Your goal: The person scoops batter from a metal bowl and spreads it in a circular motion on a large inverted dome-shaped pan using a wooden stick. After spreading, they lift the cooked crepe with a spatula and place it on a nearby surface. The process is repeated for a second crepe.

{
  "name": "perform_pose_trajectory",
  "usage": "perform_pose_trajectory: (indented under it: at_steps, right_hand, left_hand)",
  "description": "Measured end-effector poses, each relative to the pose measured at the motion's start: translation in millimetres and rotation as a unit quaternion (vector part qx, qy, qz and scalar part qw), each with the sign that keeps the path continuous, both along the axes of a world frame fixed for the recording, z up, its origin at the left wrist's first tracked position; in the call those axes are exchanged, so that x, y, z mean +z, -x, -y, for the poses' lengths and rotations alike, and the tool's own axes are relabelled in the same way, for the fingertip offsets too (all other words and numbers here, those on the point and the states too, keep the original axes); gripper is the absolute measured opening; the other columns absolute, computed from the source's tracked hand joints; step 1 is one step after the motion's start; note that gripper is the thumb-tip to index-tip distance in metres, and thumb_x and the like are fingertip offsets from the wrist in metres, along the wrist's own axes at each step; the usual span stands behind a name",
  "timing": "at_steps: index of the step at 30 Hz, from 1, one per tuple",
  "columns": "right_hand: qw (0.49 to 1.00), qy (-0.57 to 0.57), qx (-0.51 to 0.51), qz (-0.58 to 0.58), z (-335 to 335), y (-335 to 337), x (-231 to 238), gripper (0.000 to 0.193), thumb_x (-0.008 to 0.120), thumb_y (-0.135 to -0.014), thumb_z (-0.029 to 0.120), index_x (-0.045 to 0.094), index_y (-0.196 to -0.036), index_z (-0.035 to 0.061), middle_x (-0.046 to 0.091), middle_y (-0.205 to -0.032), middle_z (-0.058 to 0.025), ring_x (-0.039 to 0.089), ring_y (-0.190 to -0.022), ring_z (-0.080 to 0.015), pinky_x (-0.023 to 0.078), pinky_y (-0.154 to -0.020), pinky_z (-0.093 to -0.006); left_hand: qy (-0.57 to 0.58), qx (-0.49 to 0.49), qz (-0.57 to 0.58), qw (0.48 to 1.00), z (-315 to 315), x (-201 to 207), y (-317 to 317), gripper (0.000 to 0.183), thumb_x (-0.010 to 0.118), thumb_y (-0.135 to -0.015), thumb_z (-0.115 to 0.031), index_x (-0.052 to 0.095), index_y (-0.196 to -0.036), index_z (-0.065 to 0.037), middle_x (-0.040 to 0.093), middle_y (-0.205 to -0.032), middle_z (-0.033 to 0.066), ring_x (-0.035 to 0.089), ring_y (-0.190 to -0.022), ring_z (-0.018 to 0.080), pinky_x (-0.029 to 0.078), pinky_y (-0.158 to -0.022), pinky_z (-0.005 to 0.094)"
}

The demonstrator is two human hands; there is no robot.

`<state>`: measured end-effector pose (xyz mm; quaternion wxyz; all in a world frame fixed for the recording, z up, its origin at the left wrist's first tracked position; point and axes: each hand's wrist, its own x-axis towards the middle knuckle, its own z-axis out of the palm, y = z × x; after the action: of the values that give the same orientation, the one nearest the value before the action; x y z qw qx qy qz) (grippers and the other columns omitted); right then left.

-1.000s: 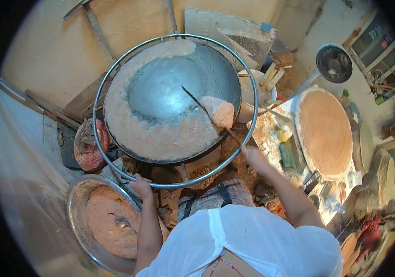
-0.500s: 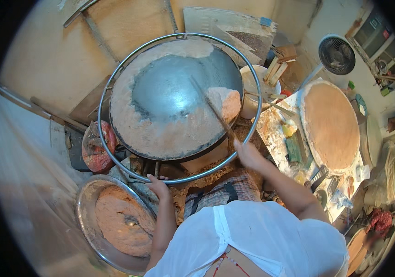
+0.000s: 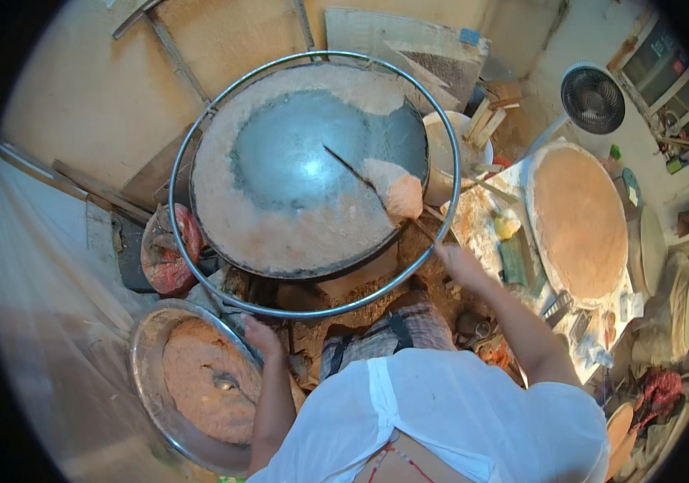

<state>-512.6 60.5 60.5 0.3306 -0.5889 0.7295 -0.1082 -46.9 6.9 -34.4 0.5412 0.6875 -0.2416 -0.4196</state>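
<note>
Right hand [image 3: 458,264] grasping stick [image 3: 350,168] over patchy pink batter [image 3: 280,241]
Upper centre: gap between pan [image 3: 304,149] and hoop [image 3: 304,315]; left hand [image 3: 263,335], grip unclear

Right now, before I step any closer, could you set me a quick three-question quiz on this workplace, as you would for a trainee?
1. Short answer: which hand grips the long thin tool that reaches over the round griddle?

2. True or false: the pinkish paste covers the whole top of the griddle.

3. Multiple choice: where does the metal basin stand?
a) Beyond the griddle
b) On the person's right
c) On the person's left

Key:
1. The right hand.
2. False; the grey surface shows bare in the middle and toward the right edge.
3. c
</note>
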Motion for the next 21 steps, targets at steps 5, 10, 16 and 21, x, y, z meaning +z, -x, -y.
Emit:
perform_pose_trajectory:
  at_steps: [5,10,16,21]
  right_hand:
    - [0.999,0.028,0.012,0.044,33,-35,30,0.062,0.031,-0.1,0.046,0.06,-0.081,-0.0056,0.062,-0.089,-0.0293,0.06,-0.084,-0.0463,0.047,-0.08,-0.0484]
    - [0.997,-0.013,-0.05,0.05,1,9,4,0.067,0.028,-0.099,0.05,0.06,-0.086,-0.007,0.063,-0.084,-0.0274,0.06,-0.084,-0.0468,0.046,-0.081,-0.0484]
    - [0.996,-0.004,0.028,0.089,29,-38,46,0.069,0.026,-0.099,0.051,0.058,-0.086,-0.0091,0.06,-0.083,-0.0307,0.058,-0.08,-0.0476,0.046,-0.079,-0.0495]
    - [0.997,-0.031,-0.063,0.036,11,17,-3,0.071,0.027,-0.098,0.054,0.061,-0.082,-0.0053,0.06,-0.069,-0.026,0.062,-0.074,-0.0418,0.049,-0.074,-0.0474]
  left_hand:
    - [-0.018,0.078,0.004,0.997,16,-3,61,0.027,0.052,-0.096,-0.019,0.045,-0.1,0.007,0.054,-0.064,0.0099,0.053,-0.046,0.0217,0.048,-0.044,0.034]
    - [-0.003,-0.011,0.161,0.987,41,-17,14,0.033,0.048,-0.097,-0.024,0.046,-0.099,0.009,0.056,-0.066,0.0149,0.056,-0.05,0.0247,0.047,-0.05,0.0373]
    - [0.073,0.082,0.24,0.964,45,-24,-39,0.054,0.035,-0.101,-0.043,0.054,-0.093,0.006,0.06,-0.069,0.0139,0.055,-0.05,0.0245,0.048,-0.049,0.0346]
    - [0.014,0.044,0.023,0.999,11,-1,18,0.051,0.037,-0.101,-0.042,0.053,-0.099,0.005,0.058,-0.068,0.0103,0.055,-0.049,0.0219,0.047,-0.041,0.0322]
